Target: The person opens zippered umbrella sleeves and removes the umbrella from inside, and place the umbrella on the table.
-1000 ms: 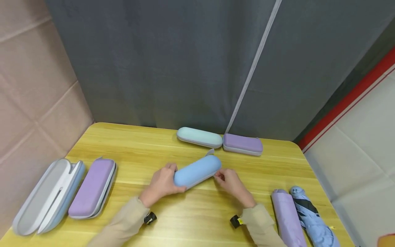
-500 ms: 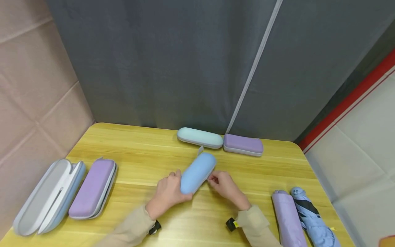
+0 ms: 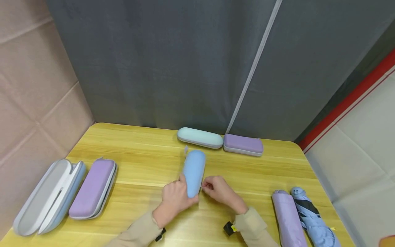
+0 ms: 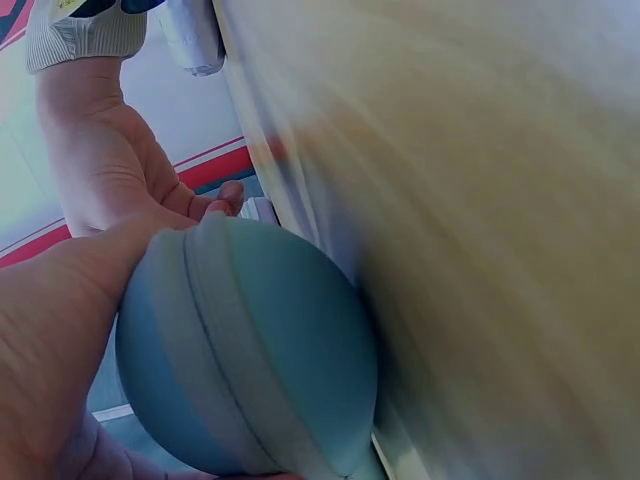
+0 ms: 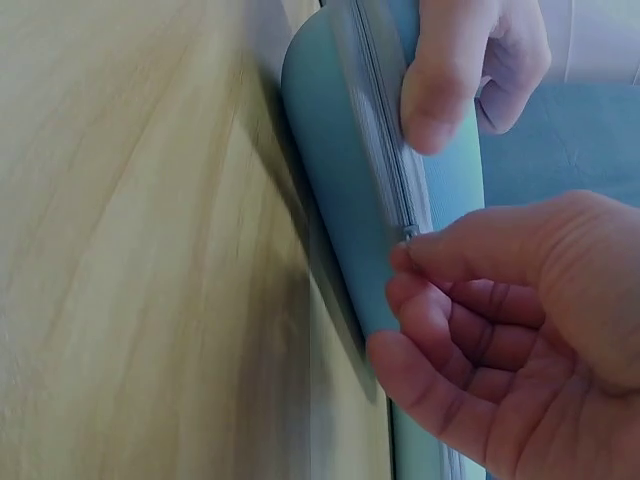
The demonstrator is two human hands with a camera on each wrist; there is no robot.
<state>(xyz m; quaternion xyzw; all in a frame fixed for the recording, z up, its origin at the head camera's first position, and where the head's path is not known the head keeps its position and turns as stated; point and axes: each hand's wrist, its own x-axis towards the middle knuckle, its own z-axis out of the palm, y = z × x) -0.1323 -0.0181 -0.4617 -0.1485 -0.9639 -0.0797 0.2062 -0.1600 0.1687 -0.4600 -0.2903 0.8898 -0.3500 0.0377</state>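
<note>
Grips the blue zippered case (image 3: 194,171) mid-way across the wooden table (image 3: 139,168) with left hand (image 3: 175,196), prob just to steady it, while pinching the zipper pull (image 5: 410,233) with right hand (image 3: 218,189).

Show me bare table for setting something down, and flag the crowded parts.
Bare table lies between the front purple case and the left hand, and between the right hand and lilac umbrella. Crowded: around the blue case, and far left by the open case.
</note>
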